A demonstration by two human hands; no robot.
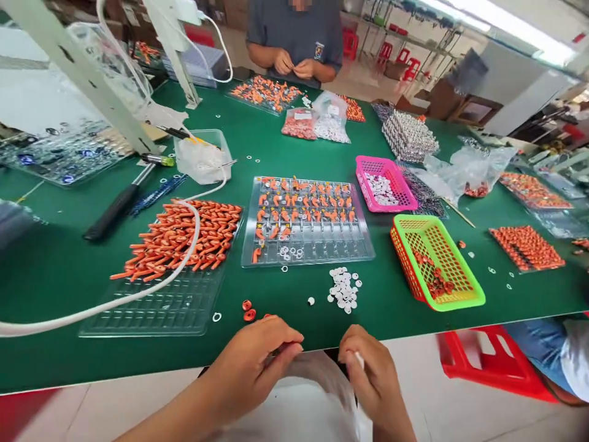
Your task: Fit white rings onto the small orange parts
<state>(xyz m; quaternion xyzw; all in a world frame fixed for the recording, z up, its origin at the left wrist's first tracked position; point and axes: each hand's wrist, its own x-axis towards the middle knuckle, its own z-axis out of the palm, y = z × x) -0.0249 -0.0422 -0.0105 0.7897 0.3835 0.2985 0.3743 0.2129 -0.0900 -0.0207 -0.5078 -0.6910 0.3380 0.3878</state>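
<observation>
My left hand [255, 359] and my right hand [370, 371] are at the near edge of the green table [55, 270], both closed on the rim of a clear plastic bag [306, 393] held below the table edge. A small white piece shows at my right fingertips. Just beyond my hands lie a small heap of white rings [344, 288] and two orange caps [247, 310]. Further in stands a clear tray [306, 221] with orange parts in its upper rows.
A pile of orange parts [179, 236] lies on a clear tray at left, crossed by a white cable [138, 291]. Green basket [437, 261] and pink basket [384, 183] stand right. A person across the table handles small parts. A red stool [494, 362] stands near right.
</observation>
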